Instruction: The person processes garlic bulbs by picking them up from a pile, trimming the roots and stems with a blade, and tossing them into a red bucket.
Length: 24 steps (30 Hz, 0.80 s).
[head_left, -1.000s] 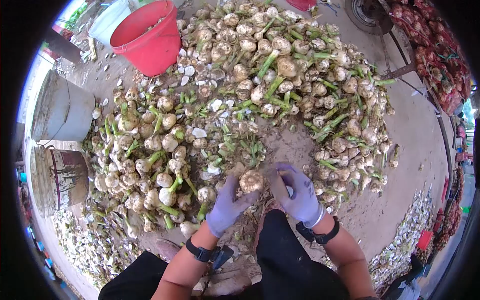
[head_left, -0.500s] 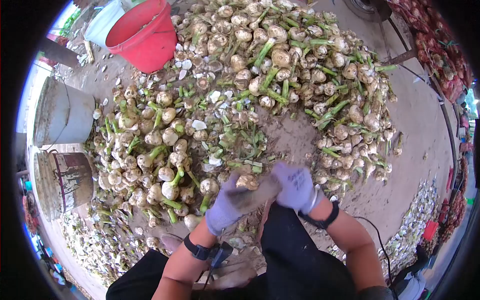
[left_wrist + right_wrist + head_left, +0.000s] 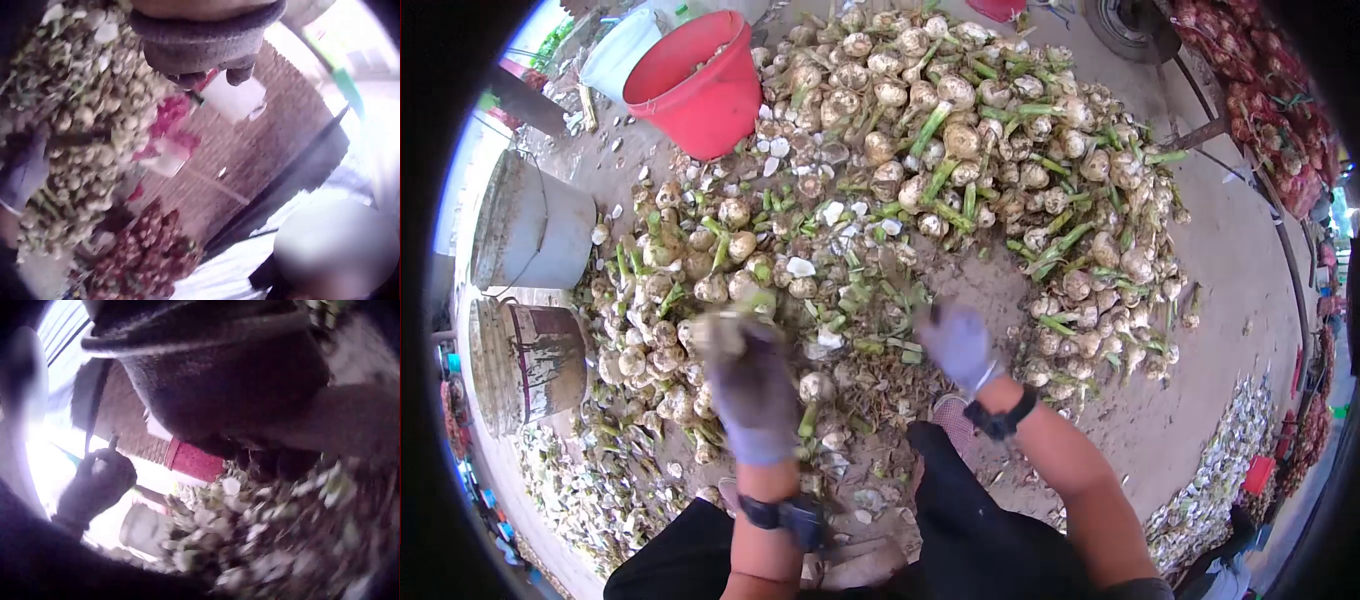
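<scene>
In the head view, my gloved left hand (image 3: 752, 395) is blurred over the left heap of bulbs (image 3: 665, 335), its fingers around a blurred pale bulb (image 3: 722, 336). The left wrist view shows this glove's curled fingers from close up, with the bulb hidden. My gloved right hand (image 3: 957, 345) is above the littered ground between the heaps, gripping a dark flat tool. That tool (image 3: 84, 137) juts from the right hand (image 3: 26, 165) in the left wrist view; in the right wrist view its broad blurred blade (image 3: 356, 419) extends to the right.
A larger heap of stalked bulbs (image 3: 1000, 130) spreads ahead and to the right. A red bucket (image 3: 705, 95) stands at the back left, a white bucket (image 3: 535, 225) and a stained bucket (image 3: 545, 360) at the left. Filled red net bags (image 3: 1265, 120) are at the upper right.
My hands were close together at a trimmed bulb and the tool; now they are apart. The left has moved left and forward over the left heap, the right slightly left and forward.
</scene>
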Tool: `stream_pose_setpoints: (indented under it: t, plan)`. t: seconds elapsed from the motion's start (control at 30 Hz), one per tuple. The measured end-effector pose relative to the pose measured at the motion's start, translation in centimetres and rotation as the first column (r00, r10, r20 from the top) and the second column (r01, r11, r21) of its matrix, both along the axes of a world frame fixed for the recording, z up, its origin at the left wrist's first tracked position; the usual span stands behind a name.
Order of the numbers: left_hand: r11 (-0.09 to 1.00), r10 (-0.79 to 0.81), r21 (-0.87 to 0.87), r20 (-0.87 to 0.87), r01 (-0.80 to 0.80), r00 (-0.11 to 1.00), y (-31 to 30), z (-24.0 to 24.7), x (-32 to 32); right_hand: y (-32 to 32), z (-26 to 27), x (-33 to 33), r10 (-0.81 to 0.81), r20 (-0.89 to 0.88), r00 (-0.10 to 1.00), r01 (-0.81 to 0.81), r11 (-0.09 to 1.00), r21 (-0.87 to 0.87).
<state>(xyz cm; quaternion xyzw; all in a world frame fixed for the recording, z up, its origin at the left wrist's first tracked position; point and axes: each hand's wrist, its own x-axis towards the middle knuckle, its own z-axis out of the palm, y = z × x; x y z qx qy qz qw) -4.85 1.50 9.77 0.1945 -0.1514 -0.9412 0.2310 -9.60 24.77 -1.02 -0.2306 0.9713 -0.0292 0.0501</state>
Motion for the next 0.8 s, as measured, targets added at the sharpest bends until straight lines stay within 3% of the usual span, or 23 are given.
stream_pose_setpoints:
  t: [0.07, 0.1, 0.13, 0.17, 0.2, 0.23, 0.3, 0.37, 0.4, 0.43, 0.47, 0.5, 0.53, 0.57, 0.6, 0.63, 0.67, 0.7, 0.73, 0.77, 0.8]
  plan:
    - [0.993, 0.092, -0.085, 0.072, -0.086, 0.993, -5.1, -2.7, 1.5, 1.5, 0.6, -5.8, -0.251, -0.228, 0.941, 0.133, 0.891, -0.433]
    - [0.997, 0.045, 0.063, 0.113, -0.052, 0.993, -5.4, -2.8, 1.6, 1.8, 1.0, -8.4, -0.215, -0.265, 0.94, 0.1, 0.915, -0.39]
    - [0.997, 0.044, 0.062, 0.105, -0.05, 0.994, -4.8, -3.7, 1.4, 2.0, 1.3, -10.5, -0.173, -0.303, 0.937, 0.061, 0.936, -0.346]
    - [0.986, -0.133, 0.11, 0.041, 0.127, 0.99, -3.5, -5.2, 1.5, 2.0, 0.4, -11.9, -0.172, -0.305, 0.937, 0.058, 0.936, -0.348]
    - [0.943, -0.298, 0.144, -0.027, 0.299, 0.954, -2.2, -6.0, 1.7, 1.8, -1.2, -12.9, -0.179, -0.074, 0.981, 0.157, 0.959, -0.237]
    - [0.922, -0.385, 0.091, 0.149, 0.375, 0.911, -0.3, -5.9, 1.7, 1.5, -2.1, -13.6, -0.204, 0.154, 0.967, 0.221, 0.97, -0.104]
    - [0.855, -0.477, 0.001, 0.396, 0.519, 0.785, 3.1, -6.1, 1.4, 0.0, 1.0, -10.4, -0.236, 0.384, 0.892, 0.327, 0.926, -0.19]
    - [0.825, -0.479, -0.05, 0.466, 0.563, 0.744, 4.9, -7.0, 1.2, -0.3, -2.0, -4.2, -0.154, 0.238, 0.959, 0.228, 0.919, -0.322]
    - [0.808, -0.538, -0.014, 0.394, 0.59, 0.746, 5.4, -7.3, 1.2, 0.3, 1.0, -0.6, 0.032, 0.323, 0.946, 0.153, 0.833, -0.531]
    - [0.786, -0.59, 0.018, 0.32, 0.618, 0.741, 5.6, -7.5, 1.2, -0.1, 3.6, 1.6, 0.041, 0.582, 0.812, 0.349, 0.765, -0.541]
    - [0.792, -0.581, 0.015, 0.324, 0.61, 0.747, 5.4, -7.4, 1.4, -0.5, 5.3, 2.8, 0.077, 0.792, 0.605, 0.54, 0.692, -0.48]
    - [0.775, -0.541, -0.162, 0.33, 0.61, 0.774, 5.4, -7.1, 1.6, -0.6, 6.1, 3.2, 0.08, 0.796, 0.6, 0.542, 0.691, -0.478]
    - [0.729, -0.508, -0.329, 0.328, 0.6, 0.796, 5.5, -6.9, 2.1, -0.5, 6.5, 3.7, 0.059, 0.776, 0.628, 0.615, 0.573, -0.542]
    - [0.659, -0.512, -0.365, 0.423, 0.658, 0.747, 4.7, -7.1, 3.0, -0.1, 7.2, 4.1, 0.024, 0.756, 0.654, 0.672, 0.44, -0.596]
    - [0.651, -0.515, -0.428, 0.359, 0.627, 0.779, 4.8, -5.9, 3.2, 0.3, 8.2, 3.8, 0.012, 0.758, 0.652, 0.678, 0.438, -0.59]
    - [0.691, -0.584, -0.273, 0.334, 0.669, 0.74, 4.9, -4.3, 3.4, 0.8, 9.4, 2.8, 0.048, 0.544, 0.838, 0.356, 0.708, -0.61]
    - [0.707, -0.646, -0.11, 0.3, 0.699, 0.701, 5.0, -2.8, 3.5, 1.1, 10.6, 2.0, 0.172, 0.313, 0.934, -0.003, 0.88, -0.474]
    - [0.703, -0.653, -0.102, 0.3, 0.704, 0.696, 4.9, -3.3, 3.4, 0.3, 11.9, 1.7, 0.193, 0.295, 0.936, -0.062, 0.914, -0.401]
    - [0.672, -0.74, 0.196, 0.137, 0.715, 0.658, 4.5, -4.6, 3.0, 0.4, 11.8, 1.7, 0.19, 0.299, 0.935, -0.059, 0.916, -0.398]
    - [0.551, -0.767, 0.465, -0.047, 0.693, 0.64, 4.3, -5.8, 2.8, 0.3, 11.5, 1.6, 0.245, 0.267, 0.932, -0.117, 0.901, -0.418]
    - [0.554, -0.764, 0.467, -0.044, 0.69, 0.643, 4.3, -7.1, 3.0, 0.2, 10.9, 1.6, 0.302, 0.234, 0.924, -0.176, 0.881, -0.439]
